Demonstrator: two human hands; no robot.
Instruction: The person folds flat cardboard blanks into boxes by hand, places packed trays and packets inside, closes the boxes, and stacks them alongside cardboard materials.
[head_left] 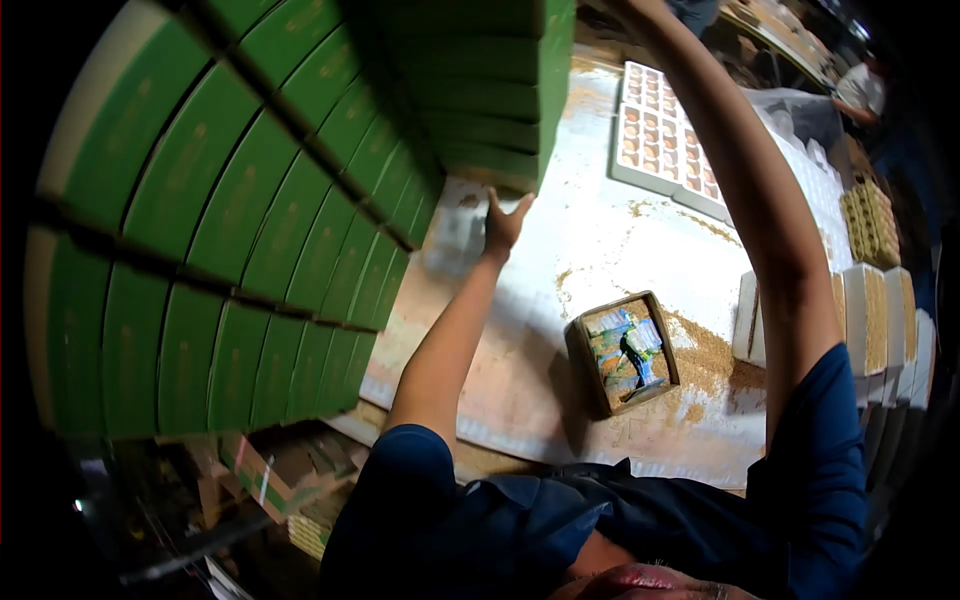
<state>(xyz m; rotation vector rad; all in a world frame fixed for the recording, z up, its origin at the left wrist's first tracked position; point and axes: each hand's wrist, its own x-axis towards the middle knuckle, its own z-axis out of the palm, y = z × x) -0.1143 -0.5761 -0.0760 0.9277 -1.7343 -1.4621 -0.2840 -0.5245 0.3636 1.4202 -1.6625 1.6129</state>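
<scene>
Left hand (508,222): thumb and fingers spread in a wide V, tips at the bottom edge of the upright stack of green boxes (490,85); can't tell if it bears any weight. Right hand is out of frame: right forearm (690,60) runs off the top past that stack, so can't tell its grip.

Stack sits over the far left part of the white table (600,225). Bigger wall of green boxes (235,215) runs along the table's left side, down to near the near left corner.

Open carton (655,385) near the table's near edge, right of middle, slightly rotated; blue tool and printed packets in it. Brown crumbs (705,350) scattered just right of it. White trays (650,175) with round items in the cells toward the far right corner. White blocks with tan sides (870,310) along the right edge; yellow egg trays (870,222) beyond. Co-worker (862,90) in a light top past the far right corner.
</scene>
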